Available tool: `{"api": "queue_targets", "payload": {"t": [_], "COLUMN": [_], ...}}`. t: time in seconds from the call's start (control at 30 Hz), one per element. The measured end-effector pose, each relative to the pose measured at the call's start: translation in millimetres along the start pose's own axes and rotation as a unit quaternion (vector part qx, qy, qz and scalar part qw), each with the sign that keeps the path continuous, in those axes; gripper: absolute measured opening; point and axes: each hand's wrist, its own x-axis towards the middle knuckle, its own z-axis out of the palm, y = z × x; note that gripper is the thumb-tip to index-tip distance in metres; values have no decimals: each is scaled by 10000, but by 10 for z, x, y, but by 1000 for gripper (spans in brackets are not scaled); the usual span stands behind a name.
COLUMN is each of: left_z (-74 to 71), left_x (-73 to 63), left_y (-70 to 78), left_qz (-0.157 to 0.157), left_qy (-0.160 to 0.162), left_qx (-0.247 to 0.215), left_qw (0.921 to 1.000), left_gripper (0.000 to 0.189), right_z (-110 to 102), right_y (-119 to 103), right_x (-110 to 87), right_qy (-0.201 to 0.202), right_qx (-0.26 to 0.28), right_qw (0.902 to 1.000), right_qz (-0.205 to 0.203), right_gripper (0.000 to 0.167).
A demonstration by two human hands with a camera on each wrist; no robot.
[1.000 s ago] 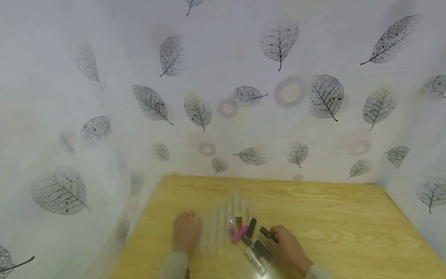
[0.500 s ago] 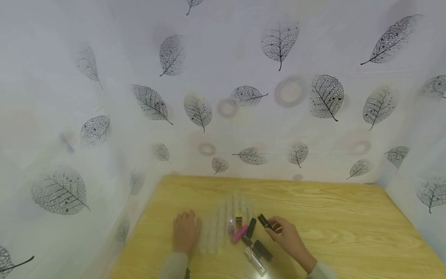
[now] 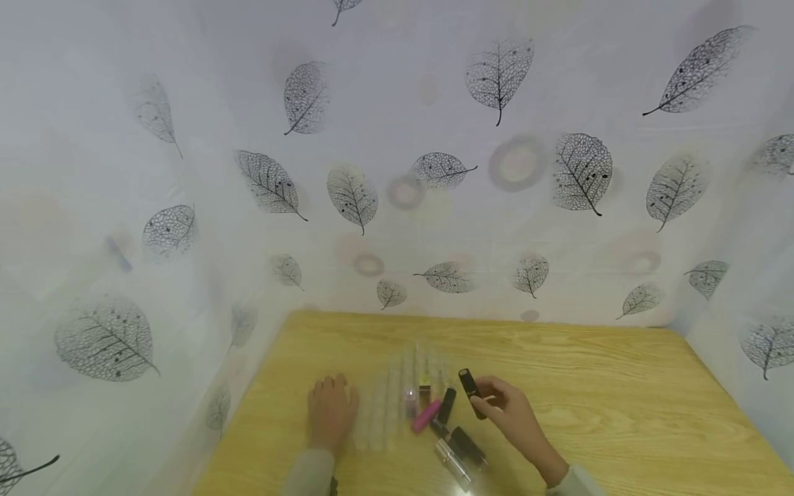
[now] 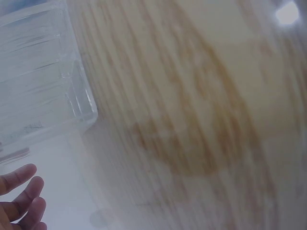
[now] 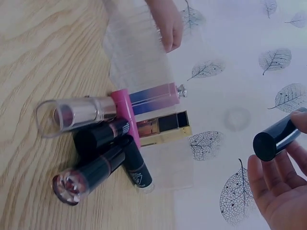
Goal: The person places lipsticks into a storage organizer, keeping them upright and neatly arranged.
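Note:
In the head view my right hand (image 3: 511, 417) pinches a black lipstick tube (image 3: 472, 394) between thumb and fingers, tilted above the table. The right wrist view shows that lipstick tube (image 5: 276, 139) end-on, thumb on top and fingers beneath. My left hand (image 3: 331, 413) lies with fingers extended at the left side of a clear ridged organizer (image 3: 378, 413). A purple lipstick (image 5: 156, 98) and a gold-and-black lipstick (image 5: 168, 127) stand in the organizer. By its right side lie a magenta tube (image 3: 426, 416), several black tubes (image 3: 468, 446) and a clear-capped lipstick (image 3: 454, 465).
The wood-grain table (image 3: 595, 386) stretches to the right and back. White sheeting with a leaf print (image 3: 397, 227) encloses the table behind and at both sides. A bright reflection shows near the front edge.
My right hand has lifted the black lipstick tube from beside the pile and moved slightly away, turning the tube more upright. My left hand has stayed in place.

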Motion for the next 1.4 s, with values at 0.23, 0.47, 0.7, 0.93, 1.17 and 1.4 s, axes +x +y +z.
{"api": "queue_targets", "payload": {"t": [0.23, 0.47, 0.7, 0.93, 1.17, 1.4], "left_z": [-12, 4, -58, -456, -683, -600], "left_x": [-7, -6, 39, -60, -370, -597], "left_y": [6, -14, 35, 685, 1312, 1589], "left_qz": [49, 234, 408, 1438, 2610, 2584], "left_qy": [66, 303, 129, 897, 1595, 1396], "left_qx": [-9, 196, 396, -601, -1747, -2161], "left_qw": [10000, 9991, 9983, 9837, 9359, 9312], "left_gripper": [22, 29, 37, 31, 33, 41], "right_z": [-16, -38, -42, -28, -17, 1], "right_y": [-71, -156, -206, -246, -267, -260], "right_x": [-22, -41, -52, -67, -79, -121], "right_qy": [-195, -370, -394, -356, -328, -553], "right_qx": [814, 1341, 1388, 1376, 1313, 1387], "right_qw": [9965, 9903, 9895, 9898, 9908, 9884], "right_qz": [89, -36, -76, 55, -36, -277], "right_gripper": [30, 31, 31, 32, 30, 28]}}
